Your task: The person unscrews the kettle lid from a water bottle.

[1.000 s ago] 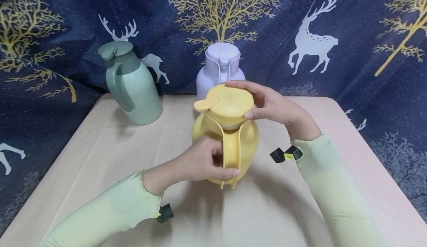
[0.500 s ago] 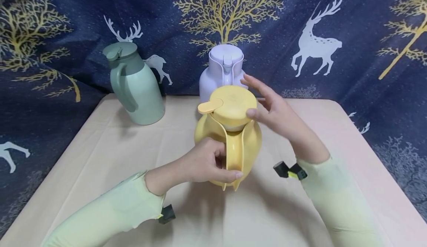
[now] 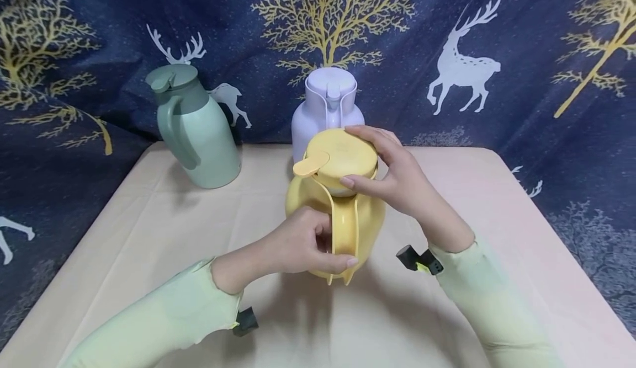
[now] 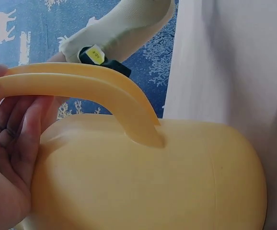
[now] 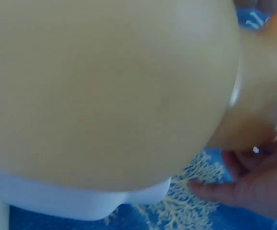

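A yellow thermos jug [image 3: 370, 222] stands in the middle of the head view, its handle toward me. My left hand [image 3: 305, 244] grips that handle [image 3: 344, 230], thumb across its outer side; the left wrist view shows the fingers [image 4: 30, 127] beneath the handle. Up top, my right hand [image 3: 399, 175] holds the round yellow lid [image 3: 343, 150], thumb on the near edge and fingers over the far right rim. The lid's flat lever [image 3: 311, 164] points left, out of line with the handle. In the right wrist view the jug's body [image 5: 109, 96] fills most of the picture.
Right behind the yellow jug is a lilac jug [image 3: 333, 89], partly hidden by it. A green jug [image 3: 201, 136] stands at the back left. A pale cloth covers the table [image 3: 189, 230], and a dark blue printed curtain [image 3: 387, 86] hangs behind.
Half a second ago my right hand's fingers were lifted off the lid; now they hold it again, thumb farther left. The lever has turned slightly toward me. My left hand keeps its grip.
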`<state>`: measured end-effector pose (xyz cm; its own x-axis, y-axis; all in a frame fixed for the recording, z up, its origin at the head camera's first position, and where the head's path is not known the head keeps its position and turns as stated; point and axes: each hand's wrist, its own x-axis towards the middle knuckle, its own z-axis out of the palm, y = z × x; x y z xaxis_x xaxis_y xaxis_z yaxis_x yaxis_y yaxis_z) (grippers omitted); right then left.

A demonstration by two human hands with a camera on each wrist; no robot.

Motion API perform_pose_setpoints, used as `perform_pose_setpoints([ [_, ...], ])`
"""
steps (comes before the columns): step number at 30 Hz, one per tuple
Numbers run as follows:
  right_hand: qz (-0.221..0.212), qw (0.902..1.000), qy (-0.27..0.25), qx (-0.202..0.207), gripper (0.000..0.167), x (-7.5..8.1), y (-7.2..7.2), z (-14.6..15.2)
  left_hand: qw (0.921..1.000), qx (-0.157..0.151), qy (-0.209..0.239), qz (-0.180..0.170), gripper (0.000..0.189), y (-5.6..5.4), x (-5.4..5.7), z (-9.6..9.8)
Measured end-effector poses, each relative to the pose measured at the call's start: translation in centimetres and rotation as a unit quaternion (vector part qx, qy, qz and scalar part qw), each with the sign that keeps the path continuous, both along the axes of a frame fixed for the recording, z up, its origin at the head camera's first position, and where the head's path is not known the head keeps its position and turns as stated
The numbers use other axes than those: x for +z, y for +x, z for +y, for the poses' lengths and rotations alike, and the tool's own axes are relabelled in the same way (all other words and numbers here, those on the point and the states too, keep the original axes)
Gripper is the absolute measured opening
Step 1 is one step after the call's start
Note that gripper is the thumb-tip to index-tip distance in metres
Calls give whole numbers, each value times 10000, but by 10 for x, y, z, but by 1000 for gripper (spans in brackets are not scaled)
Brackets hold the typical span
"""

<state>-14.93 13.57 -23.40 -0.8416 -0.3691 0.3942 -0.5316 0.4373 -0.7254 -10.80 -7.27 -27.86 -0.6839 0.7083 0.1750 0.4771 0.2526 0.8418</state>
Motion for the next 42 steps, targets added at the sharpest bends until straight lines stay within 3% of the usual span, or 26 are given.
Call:
perform_pose_setpoints([
  [4,-344,9967,-81,727,69,0,-14,8,9997,49,-28,-244,14,2,0,-2],
  [6,-587,9896,-227,1291,73,0,-24,13,9996,47,-50,-292,15,2,0,-3],
  [8,-874,9758,-429,1958,78,-1,-37,18,9997,41,-45,-255,16,2,1,-3],
  [13,-1487,9293,-583,3331,87,1,-64,25,9999,-50,4,108,16,1,2,-2],
  [18,-1685,8973,-354,4065,78,8,-75,26,9998,-130,44,163,15,1,2,-2],
  [21,-1761,8902,-188,4196,80,10,-78,27,9998,-132,35,156,15,0,2,-3],
  [24,-1631,8973,-115,4100,90,9,-76,28,9998,-119,25,131,15,1,2,-2],
  [27,-1332,9195,-357,3681,102,6,-66,28,9999,-114,46,85,14,1,2,-2],
  [31,-1161,9567,-816,2541,106,5,-37,27,9999,-105,51,-28,14,1,1,0],
  [34,-1090,9769,-856,1626,97,3,-16,23,9999,-66,56,-109,14,1,1,0],
  [38,-837,9901,-734,853,85,-3,-2,16,9999,-42,72,-71,14,2,2,-1],
  [42,-587,9943,-778,423,82,-7,3,9,9999,-61,56,-87,13,1,1,-1],
])
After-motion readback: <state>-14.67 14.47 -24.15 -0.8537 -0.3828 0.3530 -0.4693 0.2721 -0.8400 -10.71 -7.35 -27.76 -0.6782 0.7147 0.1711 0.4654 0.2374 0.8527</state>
